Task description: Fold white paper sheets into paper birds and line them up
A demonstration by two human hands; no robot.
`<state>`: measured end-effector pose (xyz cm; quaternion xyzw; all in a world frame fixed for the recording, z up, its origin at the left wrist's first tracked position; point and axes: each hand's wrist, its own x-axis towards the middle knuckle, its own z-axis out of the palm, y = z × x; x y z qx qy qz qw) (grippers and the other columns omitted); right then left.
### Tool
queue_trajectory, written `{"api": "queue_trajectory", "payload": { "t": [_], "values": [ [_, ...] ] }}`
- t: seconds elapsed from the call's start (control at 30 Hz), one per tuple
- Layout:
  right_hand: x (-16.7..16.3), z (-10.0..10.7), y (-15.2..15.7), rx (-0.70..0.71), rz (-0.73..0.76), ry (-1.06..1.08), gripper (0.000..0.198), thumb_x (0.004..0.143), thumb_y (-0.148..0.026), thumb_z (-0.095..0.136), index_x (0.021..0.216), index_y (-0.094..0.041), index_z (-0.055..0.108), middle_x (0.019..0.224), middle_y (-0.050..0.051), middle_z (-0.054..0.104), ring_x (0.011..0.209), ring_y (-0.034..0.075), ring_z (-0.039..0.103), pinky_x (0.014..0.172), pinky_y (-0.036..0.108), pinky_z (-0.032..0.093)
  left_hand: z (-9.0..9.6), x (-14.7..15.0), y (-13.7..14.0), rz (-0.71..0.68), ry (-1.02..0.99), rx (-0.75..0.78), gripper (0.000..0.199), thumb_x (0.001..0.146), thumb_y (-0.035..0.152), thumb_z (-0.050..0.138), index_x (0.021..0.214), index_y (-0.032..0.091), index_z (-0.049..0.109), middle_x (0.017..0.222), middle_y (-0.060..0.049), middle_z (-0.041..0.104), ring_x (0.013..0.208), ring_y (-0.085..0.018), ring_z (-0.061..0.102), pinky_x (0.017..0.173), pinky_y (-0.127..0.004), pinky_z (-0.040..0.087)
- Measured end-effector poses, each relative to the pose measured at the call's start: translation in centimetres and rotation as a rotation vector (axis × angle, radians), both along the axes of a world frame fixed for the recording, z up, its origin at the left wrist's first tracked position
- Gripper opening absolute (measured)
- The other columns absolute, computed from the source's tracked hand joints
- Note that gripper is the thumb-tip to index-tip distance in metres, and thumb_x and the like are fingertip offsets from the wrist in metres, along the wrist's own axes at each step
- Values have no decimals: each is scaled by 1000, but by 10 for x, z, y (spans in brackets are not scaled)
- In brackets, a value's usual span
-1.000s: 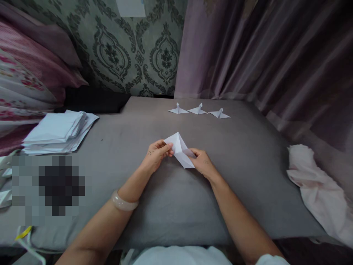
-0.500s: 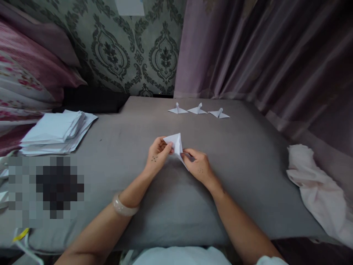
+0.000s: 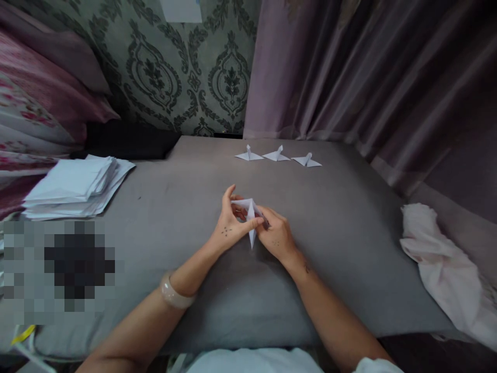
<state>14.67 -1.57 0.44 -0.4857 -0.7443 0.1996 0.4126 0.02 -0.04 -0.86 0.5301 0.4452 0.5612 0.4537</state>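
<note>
We hold a folded white paper (image 3: 251, 209) over the middle of the grey surface (image 3: 341, 248). Our left hand (image 3: 228, 224) sets its thumb across the front, forefinger raised, while our right hand (image 3: 277, 233) pinches the right side. Beyond, we see three folded paper shapes (image 3: 276, 155); a stack of white sheets (image 3: 72, 181) lies left.

1. A broad, flat table (image 3: 186, 178) covered in plain grey cloth carries everything.
2. Far left corner: a flat black item (image 3: 132, 141), its material unclear.
3. Left side, nearer: an uneven stack of white paper sheets (image 3: 77, 184).
4. Near the far edge: three white, winged folded-paper figures (image 3: 277, 155) in a row, wingtips almost meeting.
5. Right edge: a crumpled pale pink cloth (image 3: 438, 264).
6. Near left corner: a whitish cable (image 3: 38, 357) with a yellow band (image 3: 24, 334).
7. Left, beside the stack: a pixelated patch hides the contents.
</note>
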Motion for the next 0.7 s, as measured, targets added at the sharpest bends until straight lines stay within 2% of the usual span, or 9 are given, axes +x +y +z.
{"api": "queue_trajectory", "payload": {
  "t": [0.1,0.17,0.23,0.3,0.37,0.43,0.5,0.57,0.7],
  "values": [
    [0,-3,3,-8,-82,64,24,89,-25,50,105,-22,67,100,6,72,92,19,67,84,31,50,-3,-3,3,141,-29,-72,84,66,29,77,136,23,30,125,-12,49,74,-10,58,65,-26,49],
    [3,-4,8,-113,-142,109,21,88,-32,53,96,-20,68,89,6,73,81,19,67,75,31,51,-3,-7,5,194,-84,-96,65,71,29,71,128,20,40,122,-12,54,80,-12,62,68,-26,50],
    [8,-7,15,-265,-150,191,23,86,-37,55,90,-17,67,79,5,71,72,18,66,67,30,51,-4,-12,8,171,-142,-140,49,73,29,68,117,16,49,111,-11,63,83,-16,64,70,-26,52],
    [15,-12,22,-376,-80,334,29,83,-36,59,105,-17,62,89,6,72,78,18,66,69,29,52,-7,-16,11,146,-178,-203,41,73,30,67,109,14,53,96,-9,68,78,-16,66,68,-27,52],
    [20,-20,27,-481,-33,438,57,77,-30,65,129,-17,46,94,6,72,81,17,67,73,30,53,-10,-20,14,176,-199,-252,42,71,29,67,108,14,52,86,-6,70,69,-16,65,64,-27,52],
    [22,-28,31,-547,-31,460,72,75,-25,66,138,-18,33,93,5,70,76,15,66,71,30,53,-14,-24,18,226,-180,-280,44,70,27,66,109,15,49,82,-5,69,64,-15,64,60,-26,51],
    [22,-34,32,-522,-60,410,68,74,-22,63,136,-20,34,96,5,68,70,14,64,68,29,53,-18,-29,21,251,-121,-294,46,70,23,65,111,15,47,82,-5,68,65,-15,64,59,-25,50],
    [21,-37,31,-417,-98,289,56,75,-19,61,128,-22,43,107,7,64,70,13,62,67,30,54,-21,-34,23,252,-45,-283,49,71,21,63,115,14,44,87,-7,67,72,-17,65,64,-28,52],
    [19,-34,27,-153,-87,-14,48,75,-13,57,122,-21,52,127,12,53,95,20,59,80,36,53,-30,-43,24,262,218,-187,67,72,23,65,130,14,34,108,-14,61,92,-25,64,79,-43,53]
  ]
}}
